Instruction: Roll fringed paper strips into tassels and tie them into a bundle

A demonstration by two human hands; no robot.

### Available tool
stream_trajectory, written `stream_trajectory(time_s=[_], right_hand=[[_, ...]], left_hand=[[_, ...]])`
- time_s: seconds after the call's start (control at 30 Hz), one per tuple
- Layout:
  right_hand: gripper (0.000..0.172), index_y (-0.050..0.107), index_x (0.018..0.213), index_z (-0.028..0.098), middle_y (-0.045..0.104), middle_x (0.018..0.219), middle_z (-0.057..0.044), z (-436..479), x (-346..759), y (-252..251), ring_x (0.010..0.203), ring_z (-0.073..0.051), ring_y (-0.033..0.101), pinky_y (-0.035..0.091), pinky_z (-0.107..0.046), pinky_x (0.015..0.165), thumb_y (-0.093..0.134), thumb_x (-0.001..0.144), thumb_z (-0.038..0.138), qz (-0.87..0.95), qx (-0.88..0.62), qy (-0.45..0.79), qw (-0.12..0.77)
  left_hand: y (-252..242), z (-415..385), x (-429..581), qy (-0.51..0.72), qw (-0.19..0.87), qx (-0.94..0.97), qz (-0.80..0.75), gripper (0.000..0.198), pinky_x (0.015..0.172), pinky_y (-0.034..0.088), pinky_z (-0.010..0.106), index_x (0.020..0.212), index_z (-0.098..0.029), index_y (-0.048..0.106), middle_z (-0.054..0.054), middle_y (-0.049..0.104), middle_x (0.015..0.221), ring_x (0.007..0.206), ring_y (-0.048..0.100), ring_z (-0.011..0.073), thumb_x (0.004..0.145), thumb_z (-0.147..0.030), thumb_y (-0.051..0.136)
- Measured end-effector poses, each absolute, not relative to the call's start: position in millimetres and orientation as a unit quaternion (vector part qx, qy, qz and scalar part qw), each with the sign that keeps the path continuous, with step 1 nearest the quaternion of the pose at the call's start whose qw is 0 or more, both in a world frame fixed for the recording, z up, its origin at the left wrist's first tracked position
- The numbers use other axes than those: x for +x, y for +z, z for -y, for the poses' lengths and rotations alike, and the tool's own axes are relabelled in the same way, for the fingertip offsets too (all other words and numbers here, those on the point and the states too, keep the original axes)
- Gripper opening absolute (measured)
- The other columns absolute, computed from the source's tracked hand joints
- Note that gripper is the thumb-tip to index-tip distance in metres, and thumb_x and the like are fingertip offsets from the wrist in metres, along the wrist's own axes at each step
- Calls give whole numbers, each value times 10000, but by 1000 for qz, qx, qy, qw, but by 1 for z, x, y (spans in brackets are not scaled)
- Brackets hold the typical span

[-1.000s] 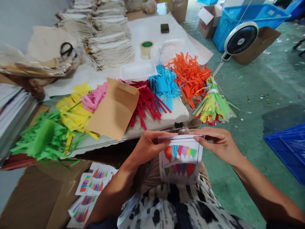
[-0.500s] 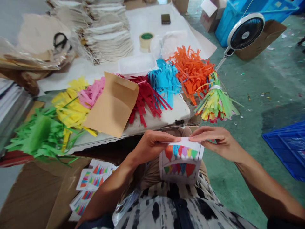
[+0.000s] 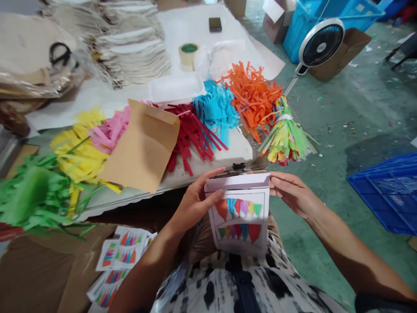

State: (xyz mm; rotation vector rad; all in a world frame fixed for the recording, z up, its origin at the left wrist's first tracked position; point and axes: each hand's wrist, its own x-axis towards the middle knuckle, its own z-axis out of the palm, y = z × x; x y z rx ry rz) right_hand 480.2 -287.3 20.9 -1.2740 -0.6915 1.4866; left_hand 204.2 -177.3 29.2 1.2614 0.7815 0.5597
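Observation:
A white printed packet (image 3: 239, 219) with pictures of coloured tassels hangs upright over my lap, its top strip folded at a crease. My left hand (image 3: 200, 195) grips its upper left corner, thumb across the front. At the top right corner, my right hand (image 3: 289, 189) pinches the edge, fingertips partly hidden behind it. Beyond my hands a brown envelope (image 3: 143, 145) lies on the table among tissue tassels: green (image 3: 35, 191), yellow (image 3: 76, 150), pink (image 3: 110, 128), dark red (image 3: 185, 143), blue (image 3: 216, 106) and orange (image 3: 256, 93).
A multicoloured tassel bundle (image 3: 286, 137) hangs at the table's right corner beside a small fan (image 3: 322, 45). Stacked pale bundles (image 3: 130, 48), a tape roll (image 3: 188, 55) and a plastic tray (image 3: 176, 89) sit further back. Printed packets (image 3: 114, 265) lie lower left; a blue crate (image 3: 387, 191) stands right.
My hands have moved apart from the middle of the packet's top edge to its two corners. The top strip now stands up, showing a crease. The whole view has shifted slightly.

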Motion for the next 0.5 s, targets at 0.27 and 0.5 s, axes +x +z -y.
stream_trajectory(time_s=[0.27,0.5], right_hand=[[333,842,911,258,820,874,-34,290,467,32,789,-201,775,637,-316,783,962,662,444,160,-518,671,506],[276,829,881,266,835,912,-54,296,460,35,846,-247,800,641,-362,791,831,783,524,238,-537,636,500]], left_hand=[[32,194,202,274,880,311,-231,630,1170,471,456,1590,-284,507,116,599,1565,1418,587,322,1010,-528,524],[29,207,191,272,874,308,-261,495,1149,495,445,1368,-223,738,108,690,1467,1402,606,361,922,-424,660]])
